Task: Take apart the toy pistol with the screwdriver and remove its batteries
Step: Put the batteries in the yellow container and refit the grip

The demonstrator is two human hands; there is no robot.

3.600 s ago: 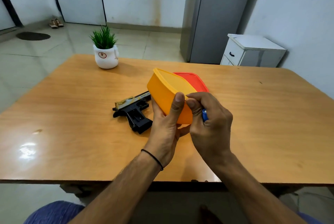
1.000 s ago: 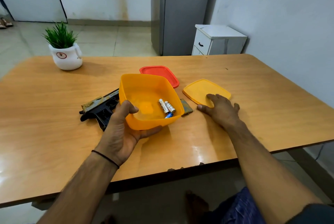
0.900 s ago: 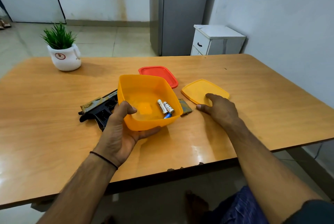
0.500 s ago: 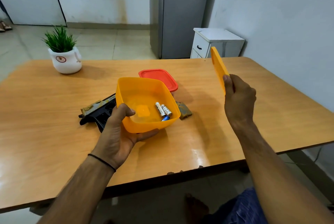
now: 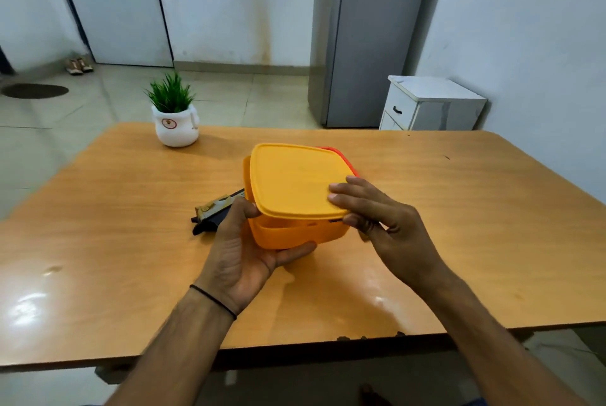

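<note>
Two hands of yours meet over one wide wooden table (image 5: 459,241), which runs out past your fingers on every side. Far beyond your fingertips a grey fridge (image 5: 367,44) stands against the back wall, with a small white cabinet (image 5: 426,107) just beside it to the right. A white plant pot (image 5: 177,128) with green leaves sits on the table's far edge, well beyond and to the left of your left thumb.

Between your hands is the yellow box (image 5: 288,231). Your left hand (image 5: 242,258) grips it: the thumb hooks over the near-left rim and the fingers curl under the base. The yellow lid (image 5: 292,179) lies on top of the box, shifted a little so that the box's left rim shows beside it. Your right hand (image 5: 383,222) pinches the lid's near-right corner, with fingers flat on top and the thumb tucked beneath the edge. A dark gap shows under that corner, so the lid seems not pressed home there, though the far side is hidden from you.

The toy pistol (image 5: 213,212) lies on the table just beyond your left thumb, apart from both hands, with most of it covered by your left hand and the box. A sliver of a red lid (image 5: 341,156) peeks out past your right fingertips, behind the yellow lid. A thin black band (image 5: 213,300) circles your left wrist.
</note>
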